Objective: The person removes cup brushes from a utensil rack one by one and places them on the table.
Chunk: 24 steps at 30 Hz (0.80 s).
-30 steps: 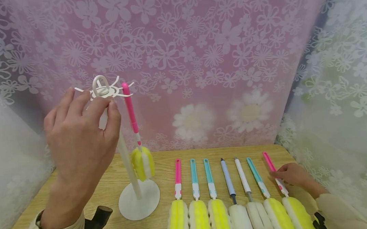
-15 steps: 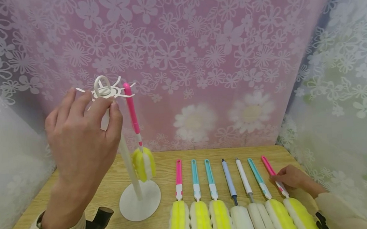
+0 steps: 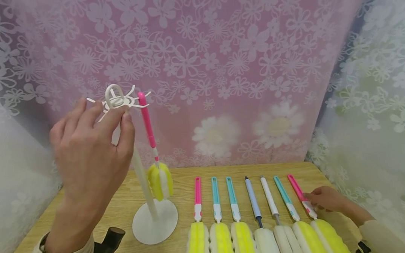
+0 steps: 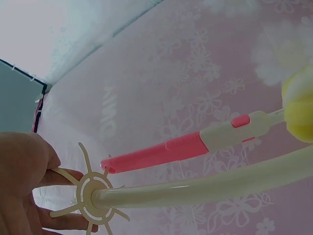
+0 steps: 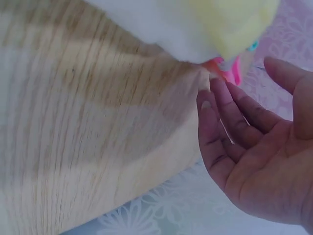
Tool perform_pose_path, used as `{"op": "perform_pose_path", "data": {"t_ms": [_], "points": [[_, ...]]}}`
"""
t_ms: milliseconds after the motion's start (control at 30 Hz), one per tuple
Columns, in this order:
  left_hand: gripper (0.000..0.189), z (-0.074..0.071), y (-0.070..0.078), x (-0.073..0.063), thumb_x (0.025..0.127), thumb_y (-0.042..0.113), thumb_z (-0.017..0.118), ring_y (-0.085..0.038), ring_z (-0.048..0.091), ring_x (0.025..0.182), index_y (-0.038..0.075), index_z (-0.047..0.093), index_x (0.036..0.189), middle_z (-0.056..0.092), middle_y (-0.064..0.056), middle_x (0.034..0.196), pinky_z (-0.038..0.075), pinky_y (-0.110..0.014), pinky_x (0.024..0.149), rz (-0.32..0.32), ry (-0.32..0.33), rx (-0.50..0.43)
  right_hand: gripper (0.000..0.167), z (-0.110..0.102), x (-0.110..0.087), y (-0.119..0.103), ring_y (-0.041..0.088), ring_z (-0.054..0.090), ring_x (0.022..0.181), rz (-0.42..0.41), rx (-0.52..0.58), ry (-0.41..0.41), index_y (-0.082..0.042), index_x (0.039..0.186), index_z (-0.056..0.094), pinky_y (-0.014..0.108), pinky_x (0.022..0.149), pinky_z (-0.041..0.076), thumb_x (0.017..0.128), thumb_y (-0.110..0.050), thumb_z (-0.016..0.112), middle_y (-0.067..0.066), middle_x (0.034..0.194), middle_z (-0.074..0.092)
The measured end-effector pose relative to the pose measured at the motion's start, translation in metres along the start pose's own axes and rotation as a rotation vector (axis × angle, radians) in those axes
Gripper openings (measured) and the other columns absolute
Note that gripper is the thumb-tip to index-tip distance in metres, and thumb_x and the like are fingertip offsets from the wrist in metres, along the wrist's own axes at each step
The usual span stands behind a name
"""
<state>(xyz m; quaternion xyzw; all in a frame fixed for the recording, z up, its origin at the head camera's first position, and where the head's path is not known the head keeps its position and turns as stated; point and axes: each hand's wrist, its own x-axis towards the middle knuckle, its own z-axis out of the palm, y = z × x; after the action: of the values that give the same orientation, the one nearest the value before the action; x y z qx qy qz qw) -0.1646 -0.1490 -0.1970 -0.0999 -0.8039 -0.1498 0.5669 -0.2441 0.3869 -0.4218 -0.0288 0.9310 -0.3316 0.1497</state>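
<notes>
My left hand (image 3: 91, 146) pinches a hook at the top of a white hanging stand (image 3: 156, 228). In the left wrist view, its fingers lie behind the spoked hook ring (image 4: 86, 199). A sponge bottle brush (image 3: 147, 123) with a pink handle hangs from another hook, its yellow-and-white head down. At the right end of a row of brushes, my right hand (image 3: 326, 200) is beside a pink-handled sponge brush (image 3: 294, 184) on the table. Its fingertips are right at the handle; the right wrist view shows the thumb apart from the extended fingers.
Several more brushes lie side by side: a pink-handled brush (image 3: 197, 194), teal-handled ones, a blue-handled brush (image 3: 251, 196) and a white-handled brush (image 3: 268, 195). The wooden table (image 3: 181, 176) ends at a pink flowered curtain (image 3: 176, 139). A pale curtain (image 3: 376, 153) hangs at the right.
My right hand has eased its hold and drawn slightly right along the pink handle, whose top has shifted a little left. The left hand stays at the hooks.
</notes>
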Motion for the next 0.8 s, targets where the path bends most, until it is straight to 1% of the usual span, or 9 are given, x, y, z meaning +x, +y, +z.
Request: {"op": "perform_pose_path", "data": {"t_ms": [67,167,200,300,433,533,633,700,800], "points": [[0.039,0.000,-0.001,0.000,0.094,0.032,0.044,-0.041,0.051,0.121,0.009,0.074,0.102,0.066,-0.022,0.108,0.033,-0.056,0.096,-0.001,0.013,-0.018,0.039,-0.003,-0.005,-0.003,0.010,0.035,0.047,-0.012,-0.014,0.027,0.005,0.093,0.062,0.026,0.048,0.038,0.098,-0.032,0.051,0.003,0.065,0.051],[0.037,-0.002,-0.003,0.000,0.093,0.030,0.045,-0.040,0.051,0.121,0.010,0.076,0.102,0.067,-0.021,0.107,0.034,-0.056,0.096,-0.008,0.010,-0.053,0.046,-0.007,-0.010,-0.009,0.014,0.051,0.060,-0.012,-0.058,0.075,0.009,0.105,0.061,0.031,0.056,0.045,0.099,-0.035,0.049,0.008,0.083,0.061],[0.037,-0.003,-0.003,0.001,0.092,0.029,0.045,-0.039,0.051,0.121,0.011,0.076,0.101,0.067,-0.021,0.107,0.034,-0.056,0.096,-0.012,0.003,-0.063,0.047,-0.007,-0.012,-0.012,0.017,0.055,0.066,-0.011,-0.068,0.089,0.008,0.107,0.061,0.032,0.059,0.047,0.099,-0.036,0.049,0.009,0.087,0.063],[0.037,-0.005,-0.003,0.002,0.092,0.027,0.045,-0.037,0.048,0.124,0.010,0.076,0.102,0.067,-0.020,0.109,0.034,-0.058,0.096,-0.022,-0.045,-0.074,0.047,-0.008,-0.017,-0.020,0.026,0.063,0.083,-0.057,-0.097,0.116,0.009,0.112,0.061,0.035,0.065,0.051,0.099,-0.035,0.048,0.015,0.100,0.065],[0.034,-0.009,-0.003,0.002,0.092,0.024,0.047,-0.036,0.044,0.128,0.009,0.075,0.104,0.064,-0.020,0.115,0.031,-0.061,0.098,-0.065,-0.117,-0.090,0.045,-0.004,-0.023,-0.039,0.033,0.063,0.094,-0.129,-0.111,0.151,0.006,0.115,0.062,0.042,0.072,0.053,0.099,-0.034,0.049,0.018,0.109,0.064],[0.031,-0.013,-0.002,0.003,0.093,0.022,0.048,-0.035,0.041,0.130,0.010,0.074,0.105,0.062,-0.020,0.118,0.028,-0.063,0.099,-0.100,-0.165,-0.112,0.044,0.002,-0.027,-0.060,0.032,0.062,0.097,-0.166,-0.126,0.193,0.002,0.116,0.063,0.045,0.075,0.052,0.099,-0.036,0.050,0.013,0.109,0.065],[0.031,-0.015,-0.002,0.004,0.092,0.020,0.049,-0.038,0.045,0.125,0.011,0.074,0.105,0.062,-0.020,0.117,0.030,-0.063,0.096,-0.095,-0.175,-0.121,0.043,0.009,-0.034,-0.084,0.032,0.062,0.099,-0.208,-0.104,0.206,0.001,0.116,0.063,0.046,0.077,0.052,0.098,-0.036,0.051,0.012,0.108,0.066],[0.031,-0.015,-0.002,0.005,0.091,0.019,0.049,-0.040,0.048,0.116,0.010,0.074,0.105,0.061,-0.020,0.112,0.033,-0.063,0.091,-0.074,-0.163,-0.116,0.042,0.014,-0.038,-0.100,0.033,0.061,0.104,-0.234,-0.070,0.205,-0.001,0.116,0.063,0.045,0.080,0.052,0.098,-0.037,0.052,0.015,0.114,0.064],[0.031,-0.016,0.000,0.006,0.091,0.019,0.048,-0.043,0.051,0.105,0.009,0.074,0.105,0.060,-0.020,0.106,0.035,-0.062,0.084,-0.058,-0.148,-0.099,0.038,0.020,-0.045,-0.121,0.029,0.061,0.100,-0.268,-0.022,0.190,-0.005,0.114,0.064,0.042,0.077,0.052,0.097,-0.037,0.053,0.012,0.112,0.064]]}}
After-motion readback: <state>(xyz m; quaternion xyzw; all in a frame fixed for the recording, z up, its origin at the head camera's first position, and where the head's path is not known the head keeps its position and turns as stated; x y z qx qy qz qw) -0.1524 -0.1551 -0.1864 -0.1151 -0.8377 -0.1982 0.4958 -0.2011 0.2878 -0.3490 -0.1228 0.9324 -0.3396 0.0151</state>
